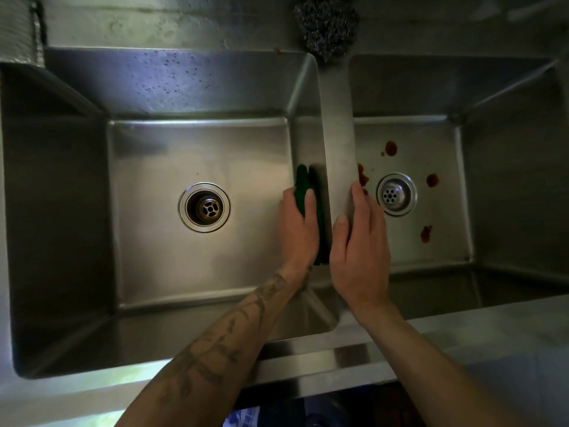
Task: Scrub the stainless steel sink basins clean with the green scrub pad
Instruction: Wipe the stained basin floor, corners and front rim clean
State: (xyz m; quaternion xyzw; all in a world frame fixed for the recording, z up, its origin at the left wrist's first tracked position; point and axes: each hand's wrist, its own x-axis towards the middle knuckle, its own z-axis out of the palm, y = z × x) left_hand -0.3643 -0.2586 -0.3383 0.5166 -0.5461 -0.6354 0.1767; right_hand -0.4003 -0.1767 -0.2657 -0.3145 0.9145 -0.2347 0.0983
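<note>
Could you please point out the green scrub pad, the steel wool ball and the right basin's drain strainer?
green scrub pad [303,180], head view, its uncovered upper end.
steel wool ball [326,26], head view, its middle.
right drain strainer [396,195], head view, its domed centre.

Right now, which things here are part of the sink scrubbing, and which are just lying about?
In the job: green scrub pad, left hand gripping it, left basin, stained right basin, right hand resting on divider.
Lying about: steel wool at the back.

Dark green scrub pad [303,180], under my fingers [310,200], flat against the left basin's [200,155] right wall — right basin [426,140] stained red-brown.
</note>
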